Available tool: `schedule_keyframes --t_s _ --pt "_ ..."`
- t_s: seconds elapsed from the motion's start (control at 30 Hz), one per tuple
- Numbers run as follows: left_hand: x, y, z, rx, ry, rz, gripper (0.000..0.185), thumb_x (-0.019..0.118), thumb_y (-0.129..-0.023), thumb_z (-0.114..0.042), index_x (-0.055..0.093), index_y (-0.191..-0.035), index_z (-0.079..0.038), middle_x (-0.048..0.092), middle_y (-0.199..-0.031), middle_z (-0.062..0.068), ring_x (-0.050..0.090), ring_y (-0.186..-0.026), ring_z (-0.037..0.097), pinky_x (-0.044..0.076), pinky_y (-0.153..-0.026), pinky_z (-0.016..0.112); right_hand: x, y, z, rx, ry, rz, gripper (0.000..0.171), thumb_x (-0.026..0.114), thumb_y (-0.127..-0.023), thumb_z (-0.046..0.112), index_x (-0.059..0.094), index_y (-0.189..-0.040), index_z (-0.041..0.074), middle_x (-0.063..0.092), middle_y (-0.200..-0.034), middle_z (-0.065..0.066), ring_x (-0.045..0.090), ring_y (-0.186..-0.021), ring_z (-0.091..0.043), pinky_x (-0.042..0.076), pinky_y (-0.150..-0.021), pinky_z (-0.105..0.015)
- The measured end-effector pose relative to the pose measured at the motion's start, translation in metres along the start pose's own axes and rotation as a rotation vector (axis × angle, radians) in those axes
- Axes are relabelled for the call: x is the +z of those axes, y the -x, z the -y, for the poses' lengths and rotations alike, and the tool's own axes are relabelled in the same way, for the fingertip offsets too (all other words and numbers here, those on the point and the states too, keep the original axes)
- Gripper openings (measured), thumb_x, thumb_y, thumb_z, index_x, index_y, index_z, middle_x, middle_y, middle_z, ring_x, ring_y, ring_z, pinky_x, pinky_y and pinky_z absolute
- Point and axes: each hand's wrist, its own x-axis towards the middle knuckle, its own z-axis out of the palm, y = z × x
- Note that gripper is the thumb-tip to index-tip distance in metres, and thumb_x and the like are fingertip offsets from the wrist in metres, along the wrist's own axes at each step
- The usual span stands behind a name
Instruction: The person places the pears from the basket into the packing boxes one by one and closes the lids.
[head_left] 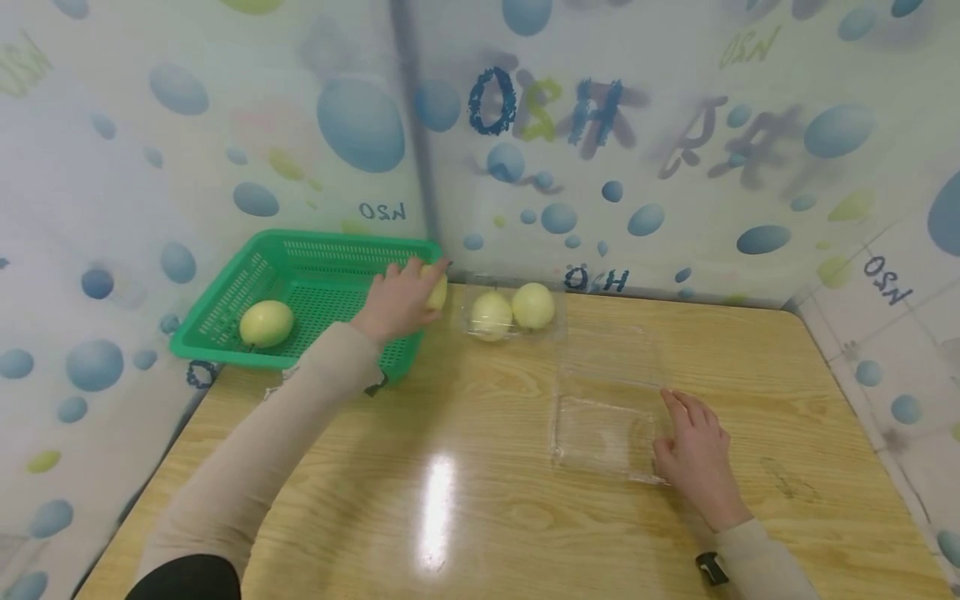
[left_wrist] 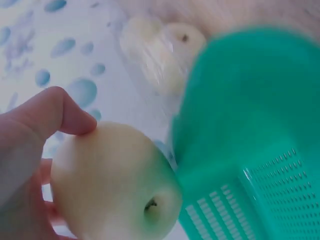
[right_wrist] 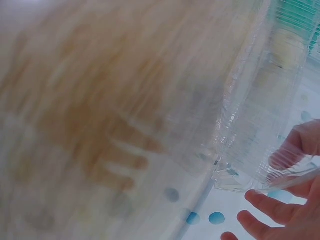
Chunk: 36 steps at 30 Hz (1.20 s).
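My left hand grips a pale yellow-green pear over the right end of a green plastic basket. Thumb and fingers reach round the fruit, and its short stem shows in the left wrist view. Another pear lies at the basket's left end. On the right, a clear plastic clamshell box lies opened out on the table. My right hand pinches its right edge; through the plastic its thumb shows in the right wrist view.
Just right of the basket stands another clear box with two pears in it. The wooden table meets a wall covering with blue ovals at the back and sides.
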Motion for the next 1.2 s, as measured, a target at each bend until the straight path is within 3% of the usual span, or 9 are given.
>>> schedule_keyframes --t_s 0.13,0.23,0.37,0.5,0.67,0.87,0.97,1.13,1.2 --pt "0.005 0.004 -0.019 0.074 -0.065 -0.086 0.079 0.073 -0.084 -0.034 0.034 -0.149 -0.010 0.047 -0.130 0.027 0.053 -0.095 0.045 0.050 -0.075 0.055 0.000 0.000 0.001 0.009 0.000 0.009 0.061 0.056 -0.076 -0.006 0.044 -0.135 -0.010 0.042 -0.132 -0.032 0.033 -0.120 -0.054 0.030 -0.081 -0.071" --pt "0.007 0.007 -0.035 0.113 -0.069 -0.102 0.079 0.073 -0.083 -0.035 0.036 -0.148 -0.008 0.048 -0.128 0.027 0.054 -0.092 0.042 0.052 -0.071 0.051 0.000 0.000 0.000 0.010 -0.001 0.014 0.061 0.056 -0.076 -0.005 0.044 -0.135 -0.010 0.041 -0.132 -0.033 0.033 -0.120 -0.055 0.029 -0.081 -0.071" --pt "0.012 0.010 -0.056 0.157 -0.069 -0.088 0.079 0.070 -0.085 -0.037 0.034 -0.149 -0.008 0.048 -0.128 0.026 0.054 -0.098 0.042 0.052 -0.073 0.050 0.000 0.000 0.000 -0.001 -0.004 0.006 0.060 0.055 -0.076 -0.005 0.044 -0.135 -0.010 0.041 -0.131 -0.033 0.033 -0.119 -0.055 0.030 -0.079 -0.070" --pt "0.020 0.012 -0.077 0.205 -0.083 -0.075 0.079 0.069 -0.086 -0.042 0.035 -0.147 -0.006 0.052 -0.123 0.025 0.058 -0.094 0.039 0.054 -0.069 0.045 0.000 0.000 0.000 -0.007 -0.012 0.001 0.060 0.055 -0.076 -0.005 0.043 -0.135 -0.010 0.041 -0.131 -0.034 0.033 -0.118 -0.056 0.029 -0.079 -0.070" --pt "0.033 0.012 -0.104 0.217 -0.104 -0.008 0.087 0.064 -0.086 -0.055 0.030 -0.150 -0.007 0.052 -0.126 0.023 0.059 -0.094 0.036 0.055 -0.069 0.043 0.000 0.000 0.000 -0.002 -0.015 0.009 0.061 0.055 -0.076 -0.006 0.043 -0.135 -0.010 0.041 -0.132 -0.034 0.032 -0.119 -0.056 0.029 -0.079 -0.070" --pt "0.047 0.016 -0.136 0.316 -0.175 -0.045 0.085 0.059 -0.089 -0.057 0.032 -0.149 -0.002 0.056 -0.120 0.018 0.061 -0.091 0.030 0.056 -0.072 0.037 0.000 -0.001 0.001 0.007 -0.021 0.016 0.061 0.054 -0.076 -0.005 0.043 -0.136 -0.010 0.040 -0.133 -0.033 0.032 -0.119 -0.056 0.029 -0.079 -0.071" --pt "0.052 0.018 -0.155 0.329 -0.178 -0.019 0.086 0.057 -0.089 -0.058 0.030 -0.150 -0.002 0.055 -0.121 0.018 0.061 -0.096 0.029 0.056 -0.073 0.036 0.000 0.000 0.000 0.002 -0.017 0.012 0.061 0.054 -0.076 -0.005 0.043 -0.136 -0.010 0.040 -0.133 -0.033 0.033 -0.118 -0.056 0.029 -0.078 -0.071" --pt "0.060 0.018 -0.184 0.345 -0.202 0.046 0.085 0.051 -0.090 -0.063 0.030 -0.150 -0.007 0.056 -0.123 0.013 0.060 -0.098 0.023 0.055 -0.063 0.029 0.000 0.000 0.000 -0.003 -0.013 0.005 0.061 0.054 -0.075 -0.005 0.043 -0.135 -0.009 0.041 -0.132 -0.033 0.033 -0.118 -0.056 0.030 -0.077 -0.070" --pt "0.064 0.017 -0.193 0.354 -0.221 0.042 0.084 0.051 -0.089 -0.065 0.034 -0.149 -0.008 0.057 -0.122 0.011 0.061 -0.096 0.021 0.054 -0.059 0.026 0.000 0.000 0.000 0.001 -0.011 0.008 0.061 0.054 -0.075 -0.005 0.043 -0.135 -0.009 0.041 -0.132 -0.033 0.034 -0.118 -0.056 0.030 -0.078 -0.071"
